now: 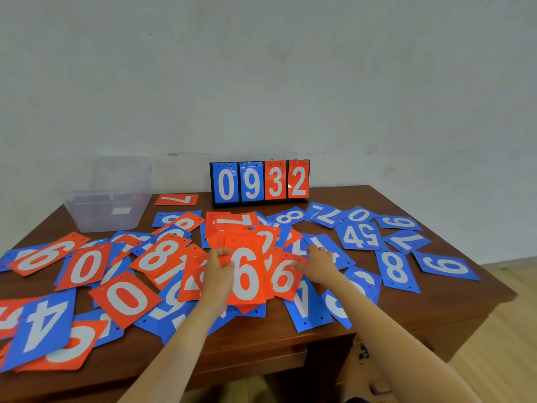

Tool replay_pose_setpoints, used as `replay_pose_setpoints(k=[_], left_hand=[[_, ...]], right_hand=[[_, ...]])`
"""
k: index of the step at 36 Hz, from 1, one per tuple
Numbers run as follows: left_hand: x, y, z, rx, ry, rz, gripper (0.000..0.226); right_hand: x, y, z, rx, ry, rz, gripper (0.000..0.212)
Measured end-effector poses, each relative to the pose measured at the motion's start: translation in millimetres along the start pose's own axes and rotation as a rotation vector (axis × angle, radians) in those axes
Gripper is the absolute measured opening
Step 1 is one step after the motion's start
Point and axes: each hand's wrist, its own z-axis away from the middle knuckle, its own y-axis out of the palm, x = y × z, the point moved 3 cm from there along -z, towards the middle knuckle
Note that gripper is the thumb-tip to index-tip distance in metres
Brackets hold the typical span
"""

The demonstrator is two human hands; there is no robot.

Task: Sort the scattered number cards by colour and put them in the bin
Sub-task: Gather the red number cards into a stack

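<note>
The left hand grips a red stack topped by a 6. The right hand touches another red 6 card on the counter; I cannot tell whether it grips.

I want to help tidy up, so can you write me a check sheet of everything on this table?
Surface: brown wooden table, mostly covered.
Job's things: red cards and blue cards scattered, overlapping; clear plastic bin at back left.
Clutter: flip scoreboard showing 0932.
Grips: left grip holds a red stack, 6 on top; right grip touches another red 6 card, hold unclear.
Cables: nothing seen.
Surroundings: pale wall, wooden floor.
</note>
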Motion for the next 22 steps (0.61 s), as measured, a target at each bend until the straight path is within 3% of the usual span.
replay_pose_setpoints(k=[6,10,19,22], left_hand=[[7,-5,-5,0.012,-0.034,-0.019,0.024],[7,-8,-5,0.005,-0.059,0.003,0.025],[9,-11,-3,0.006,-0.072,0.026,0.025],[7,-10,-1,0.01,-0.067,0.019,0.026]], right_hand=[[3,11,-8,0.131,0.056,0.027,0.102],[2,12,-13,0.163,0.103,0.034,0.11],[8,9,-15,0.196,0.171,0.054,0.109],[10,9,-13,0.127,0.169,0.053,0.097]])
